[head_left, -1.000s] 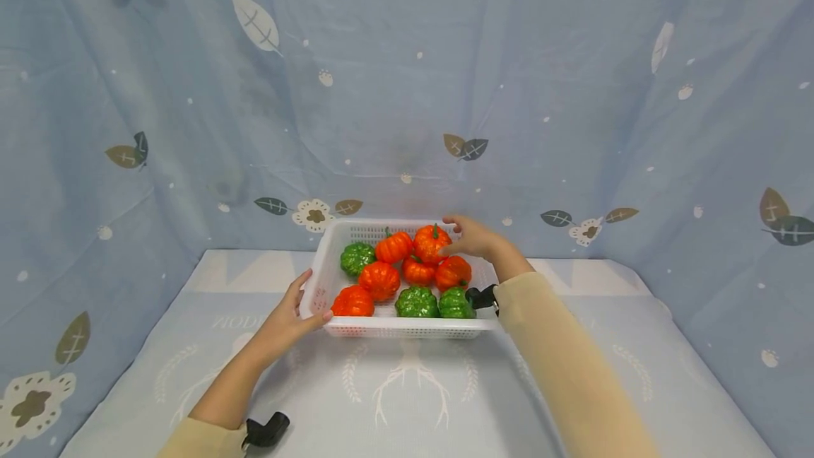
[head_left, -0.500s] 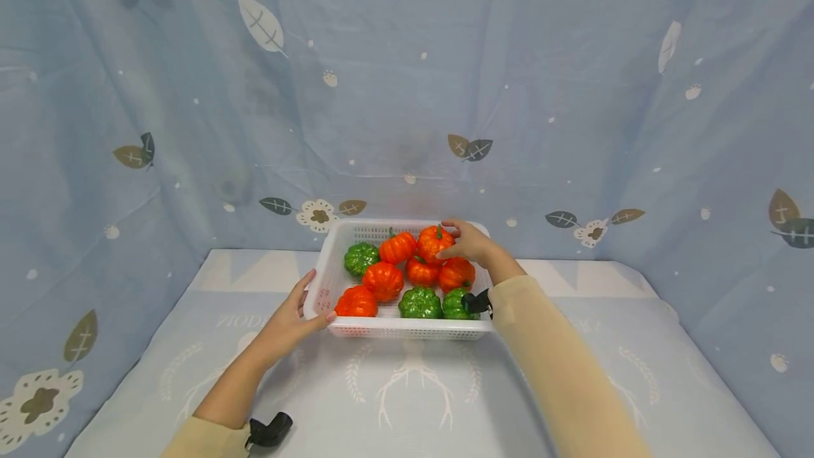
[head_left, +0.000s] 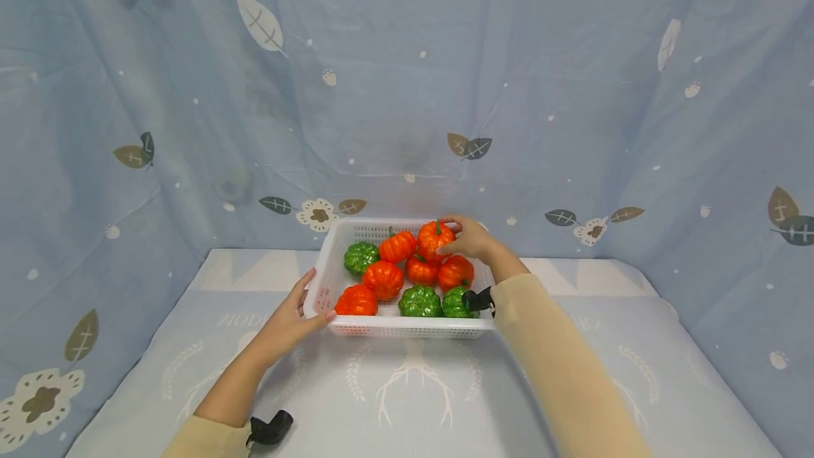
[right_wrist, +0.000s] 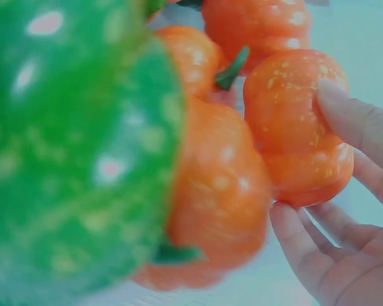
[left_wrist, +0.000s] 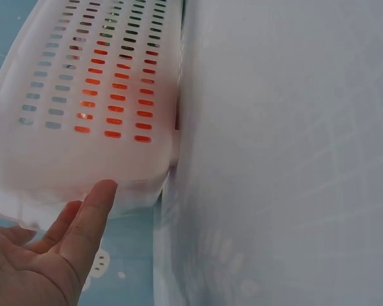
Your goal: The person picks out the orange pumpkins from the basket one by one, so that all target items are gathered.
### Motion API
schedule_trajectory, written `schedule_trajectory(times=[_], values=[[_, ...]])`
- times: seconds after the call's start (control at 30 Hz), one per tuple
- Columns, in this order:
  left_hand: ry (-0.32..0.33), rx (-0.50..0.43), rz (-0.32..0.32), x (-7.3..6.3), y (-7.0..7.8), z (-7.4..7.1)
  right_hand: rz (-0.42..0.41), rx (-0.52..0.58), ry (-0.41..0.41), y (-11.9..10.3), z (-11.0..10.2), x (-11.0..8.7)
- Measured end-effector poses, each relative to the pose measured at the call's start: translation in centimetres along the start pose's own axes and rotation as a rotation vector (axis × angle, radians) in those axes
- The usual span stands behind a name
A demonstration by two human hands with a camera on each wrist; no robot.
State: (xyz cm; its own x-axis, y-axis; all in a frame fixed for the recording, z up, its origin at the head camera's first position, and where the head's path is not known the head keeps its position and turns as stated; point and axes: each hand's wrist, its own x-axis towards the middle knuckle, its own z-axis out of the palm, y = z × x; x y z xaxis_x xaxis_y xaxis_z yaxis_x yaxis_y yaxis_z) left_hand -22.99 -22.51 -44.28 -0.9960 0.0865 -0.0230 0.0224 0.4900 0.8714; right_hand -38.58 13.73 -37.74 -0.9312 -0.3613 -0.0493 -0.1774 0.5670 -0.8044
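A white plastic basket with perforated walls holds several small orange pumpkins and three green ones. At its near left corner rests my left hand, the thumb touching the front rim and the straight fingers along the left side. In the left wrist view the left hand lies against the outer wall. My right hand reaches in at the back right and pinches an orange pumpkin with a green stem. In the right wrist view the thumb presses one side of this pumpkin, fingertips opposite.
Close to the right hand are other orange pumpkins and a green pumpkin at the near right. Another green pumpkin sits at the back left. Behind the cloth-covered table hangs a blue patterned curtain.
The right hand has closed in on the orange pumpkin and, with it, risen slightly over the last half second. The left hand stays at the basket corner. The view shifted slightly earlier.
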Motion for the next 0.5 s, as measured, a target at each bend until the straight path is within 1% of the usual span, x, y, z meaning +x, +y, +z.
schedule_trajectory(times=[0.1, 0.2, 0.37, 0.5], values=[[-0.003, -0.009, 0.007, 0.1, 0.1, 0.0, -0.022, 0.020, 0.006, -0.4, -0.7, -0.3], [-0.005, -0.015, 0.008, 0.0, 0.2, -0.1, -0.041, 0.022, 0.011, -1.1, -1.6, -1.0], [-0.010, -0.013, 0.009, 0.0, 0.1, 0.0, -0.048, -0.030, 0.025, -2.1, -3.2, -2.7], [-0.006, 0.000, -0.005, 0.1, -0.1, 0.0, -0.049, -0.077, 0.049, -2.5, -4.4, -4.1]])
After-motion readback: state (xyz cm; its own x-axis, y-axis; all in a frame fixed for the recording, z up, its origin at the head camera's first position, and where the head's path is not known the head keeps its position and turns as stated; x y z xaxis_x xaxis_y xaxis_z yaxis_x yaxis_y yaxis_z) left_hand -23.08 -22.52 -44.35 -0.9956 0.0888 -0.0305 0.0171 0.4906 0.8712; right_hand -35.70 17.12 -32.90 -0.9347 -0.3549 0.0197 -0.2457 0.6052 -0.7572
